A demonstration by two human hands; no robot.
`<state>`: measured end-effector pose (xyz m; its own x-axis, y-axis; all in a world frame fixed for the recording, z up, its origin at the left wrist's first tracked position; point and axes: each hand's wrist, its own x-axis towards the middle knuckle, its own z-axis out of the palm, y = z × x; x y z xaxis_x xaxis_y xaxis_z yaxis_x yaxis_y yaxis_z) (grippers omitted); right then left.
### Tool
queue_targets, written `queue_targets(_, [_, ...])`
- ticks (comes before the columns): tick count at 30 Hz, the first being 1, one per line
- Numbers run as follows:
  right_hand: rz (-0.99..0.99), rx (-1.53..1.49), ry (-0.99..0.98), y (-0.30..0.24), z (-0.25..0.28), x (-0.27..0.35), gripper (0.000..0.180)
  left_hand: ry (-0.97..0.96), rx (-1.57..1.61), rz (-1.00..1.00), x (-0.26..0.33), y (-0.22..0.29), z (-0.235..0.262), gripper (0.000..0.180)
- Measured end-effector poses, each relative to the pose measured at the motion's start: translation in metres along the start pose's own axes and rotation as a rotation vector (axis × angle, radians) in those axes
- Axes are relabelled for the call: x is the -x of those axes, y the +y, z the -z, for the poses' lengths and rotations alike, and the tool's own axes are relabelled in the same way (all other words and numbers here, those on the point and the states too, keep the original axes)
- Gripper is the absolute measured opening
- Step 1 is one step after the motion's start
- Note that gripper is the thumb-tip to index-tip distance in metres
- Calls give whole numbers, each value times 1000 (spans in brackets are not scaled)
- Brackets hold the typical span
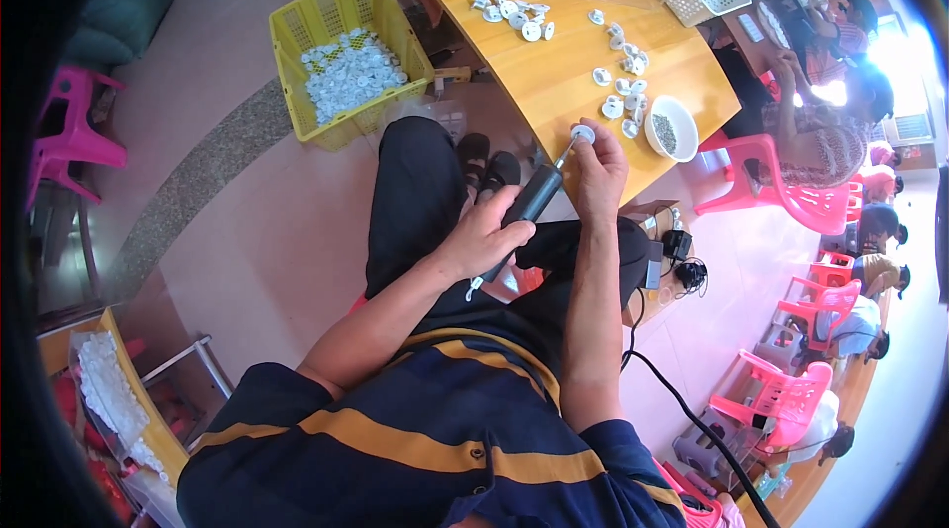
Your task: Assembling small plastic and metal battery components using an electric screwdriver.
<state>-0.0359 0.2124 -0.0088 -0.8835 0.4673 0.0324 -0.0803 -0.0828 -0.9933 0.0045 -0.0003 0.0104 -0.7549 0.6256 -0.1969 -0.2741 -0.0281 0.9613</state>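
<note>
My left hand [482, 239] is wrapped round a black electric screwdriver [535, 194], whose thin metal bit points up and to the right. At the table's near corner, my right hand [602, 170] pinches a small white round plastic part [583, 133]. The bit's tip meets this part or lies right beside it; the exact contact is too small to tell. Just right of that hand stands a white bowl [689, 144] of small metal pieces that look like screws [664, 132]. Similar white parts [613, 107] lie scattered over the wooden table [544, 63].
A yellow crate [284, 83] of white pieces stands on the floor at left. A white basket [732, 2] sits at the table's far right. Pink chairs [781, 194] and several seated people [813, 147] line the right. A black cable [692, 419] runs beside my right arm.
</note>
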Motion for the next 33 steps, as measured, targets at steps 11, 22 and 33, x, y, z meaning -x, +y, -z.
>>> queue_targets(11, [31, 52, -19, 5, -4, 4, 22, -8, -23, 27, -1, 0, 3, 48])
queue_targets(22, [57, 54, -26, 5, -4, 6, 22, -22, -25, 35, -2, -1, 3, 46])
queue_targets(33, [39, 82, -26, 5, -4, 7, 22, -20, -9, 36, -2, 1, 4, 43])
